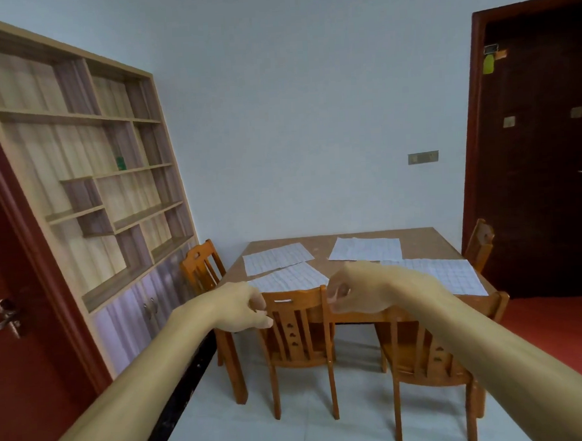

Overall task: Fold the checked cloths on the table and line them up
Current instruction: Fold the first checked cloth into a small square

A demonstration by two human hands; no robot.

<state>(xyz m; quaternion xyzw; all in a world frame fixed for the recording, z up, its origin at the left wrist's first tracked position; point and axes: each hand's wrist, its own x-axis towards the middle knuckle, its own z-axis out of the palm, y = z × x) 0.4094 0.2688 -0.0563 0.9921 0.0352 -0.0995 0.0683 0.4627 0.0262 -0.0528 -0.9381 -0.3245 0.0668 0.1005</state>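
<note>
Standing back from the counter (415, 244), the person has folded nothing yet: four checked cloths (278, 257) lie flat and scattered on it, while left hand (243, 307) and right hand (357, 292) hover loosely curled, each grip empty, above the near chairs (298, 324).

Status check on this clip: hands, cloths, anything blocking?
Left hand and right hand loosely curled, no grip on anything. Four checked cloths flat, unfolded on table. Two chairs stand between person and table.
</note>
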